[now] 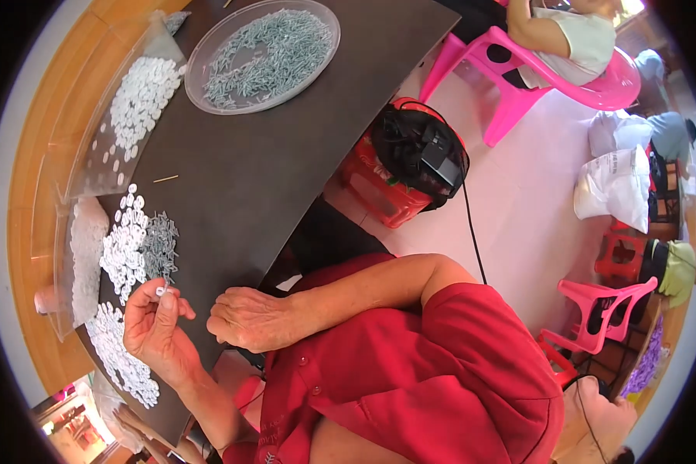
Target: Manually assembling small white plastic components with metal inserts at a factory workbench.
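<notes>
My left hand [159, 331] is raised at the table's near left side. Its thumb and fingertips pinch a small white plastic piece [161, 291]. Just beyond it lies a heap of small grey screw-like pieces [161, 243]. Beside that heap spreads a pile of white oval pieces [124, 251], and more white pieces [120, 356] lie left of the hand. My right hand [249, 319] is closed at the table edge, a little to the right of the left one. Its curled fingers are turned away, so whatever they may hold is hidden.
A clear round tray [247, 111] of grey pieces stands far back on the dark table [232, 170]. Clear bags with white pieces [143, 100] line the left side. Right of the table are a red stool [379, 189] carrying a black bag, pink chairs [518, 97], white sacks [615, 185] and other people.
</notes>
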A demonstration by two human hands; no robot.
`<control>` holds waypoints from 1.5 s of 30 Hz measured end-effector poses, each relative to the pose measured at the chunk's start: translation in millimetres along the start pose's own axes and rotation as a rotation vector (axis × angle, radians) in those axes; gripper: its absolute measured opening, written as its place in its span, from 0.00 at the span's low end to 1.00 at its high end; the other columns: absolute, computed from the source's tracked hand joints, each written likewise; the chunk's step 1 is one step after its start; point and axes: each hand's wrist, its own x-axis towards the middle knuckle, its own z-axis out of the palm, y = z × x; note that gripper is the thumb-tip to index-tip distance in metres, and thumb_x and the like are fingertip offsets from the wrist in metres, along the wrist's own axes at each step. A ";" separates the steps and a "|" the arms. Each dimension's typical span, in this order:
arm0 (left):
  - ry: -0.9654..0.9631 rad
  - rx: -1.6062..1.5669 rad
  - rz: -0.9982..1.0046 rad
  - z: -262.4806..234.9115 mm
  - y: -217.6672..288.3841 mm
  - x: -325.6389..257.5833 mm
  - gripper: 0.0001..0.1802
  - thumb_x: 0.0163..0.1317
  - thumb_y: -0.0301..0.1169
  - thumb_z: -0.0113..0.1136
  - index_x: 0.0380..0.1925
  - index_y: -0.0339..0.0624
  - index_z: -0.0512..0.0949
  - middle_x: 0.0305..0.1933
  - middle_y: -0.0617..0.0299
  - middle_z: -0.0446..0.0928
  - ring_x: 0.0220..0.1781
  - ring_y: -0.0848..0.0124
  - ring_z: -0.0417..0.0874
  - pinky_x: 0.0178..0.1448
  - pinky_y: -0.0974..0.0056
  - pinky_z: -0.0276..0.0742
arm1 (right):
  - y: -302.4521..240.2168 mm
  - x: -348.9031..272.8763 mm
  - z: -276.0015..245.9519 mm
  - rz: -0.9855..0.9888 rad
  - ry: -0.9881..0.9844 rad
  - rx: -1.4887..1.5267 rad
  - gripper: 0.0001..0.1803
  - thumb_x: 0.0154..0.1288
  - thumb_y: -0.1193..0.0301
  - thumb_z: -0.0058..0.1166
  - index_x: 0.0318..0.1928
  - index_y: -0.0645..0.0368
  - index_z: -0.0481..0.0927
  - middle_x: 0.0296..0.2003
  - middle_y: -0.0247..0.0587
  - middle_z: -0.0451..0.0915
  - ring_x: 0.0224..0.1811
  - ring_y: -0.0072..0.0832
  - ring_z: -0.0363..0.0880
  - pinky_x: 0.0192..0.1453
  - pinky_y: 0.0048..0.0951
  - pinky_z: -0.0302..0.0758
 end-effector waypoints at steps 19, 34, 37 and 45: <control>0.060 0.073 -0.053 -5.4 1.8 -8.8 0.11 0.56 0.21 0.61 0.39 0.28 0.76 0.30 0.56 0.77 0.23 0.75 0.73 0.27 0.70 0.71 | -5.6 -15.3 6.9 0.010 -0.046 0.660 0.11 0.50 0.75 0.58 0.26 0.59 0.67 0.20 0.41 0.69 0.24 0.42 0.71 0.26 0.40 0.65; 0.060 0.040 -0.212 22.2 5.6 0.5 0.09 0.53 0.15 0.58 0.36 0.29 0.76 0.27 0.55 0.77 0.22 0.72 0.75 0.26 0.71 0.72 | 9.6 -6.8 -40.9 0.398 -0.215 0.979 0.03 0.59 0.77 0.54 0.35 0.63 0.76 0.25 0.42 0.76 0.26 0.31 0.77 0.31 0.31 0.72; 0.047 -0.061 -0.233 17.5 3.8 0.6 0.09 0.52 0.15 0.59 0.36 0.28 0.77 0.29 0.54 0.78 0.22 0.73 0.75 0.26 0.72 0.71 | 6.5 17.0 -83.2 0.718 -0.281 1.067 0.08 0.61 0.79 0.53 0.41 0.65 0.78 0.29 0.38 0.81 0.27 0.18 0.77 0.30 0.22 0.73; 0.095 -0.177 -0.223 -9.7 -1.3 -14.0 0.09 0.55 0.19 0.62 0.37 0.29 0.78 0.29 0.60 0.77 0.24 0.78 0.74 0.28 0.74 0.71 | 16.9 50.4 -65.0 0.905 0.092 1.067 0.10 0.64 0.79 0.50 0.45 0.67 0.77 0.33 0.46 0.81 0.27 0.19 0.75 0.30 0.18 0.70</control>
